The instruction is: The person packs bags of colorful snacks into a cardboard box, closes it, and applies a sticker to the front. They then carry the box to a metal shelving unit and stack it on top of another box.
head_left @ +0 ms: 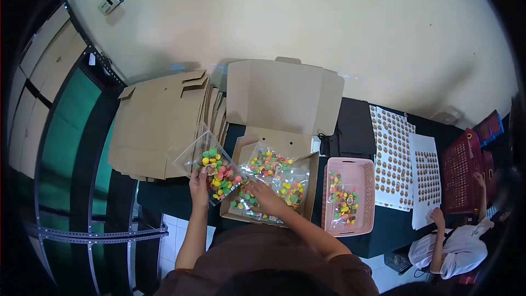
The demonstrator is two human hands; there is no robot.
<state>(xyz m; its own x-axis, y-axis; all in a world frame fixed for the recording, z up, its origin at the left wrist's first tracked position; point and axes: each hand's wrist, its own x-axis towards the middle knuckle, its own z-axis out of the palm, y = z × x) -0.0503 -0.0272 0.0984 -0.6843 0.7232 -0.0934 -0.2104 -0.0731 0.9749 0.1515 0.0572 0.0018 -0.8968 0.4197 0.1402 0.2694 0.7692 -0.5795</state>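
My left hand grips a clear bag of colourful round sweets, tilted over the left edge of an open cardboard box. Inside the box lie several similar bags. My right hand is over the box's left part, above the bags and close to the lower right corner of the held bag. Its fingers are partly bent, and whether they pinch anything is too small to tell.
Flat cardboard boxes are stacked at left. Right of the box stand a pink basket with bags, sticker sheets and a dark red basket. A co-worker reaches in at far right. Metal shelving is at left.
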